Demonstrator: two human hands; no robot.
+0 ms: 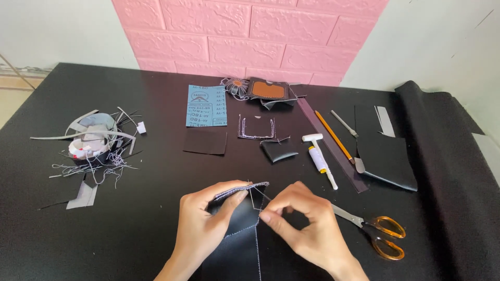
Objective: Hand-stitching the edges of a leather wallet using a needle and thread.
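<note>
Scraps fill the bowl; left hand pinches black leather, right hand's grip seemingly closed on thread.

I hold a dark leather piece that lies flat on the black table near me, with a line of pale stitches along its right edge and top edge. Its top corner is lifted a little between my fingers. A thin thread goes from the top edge down to the right.
</note>
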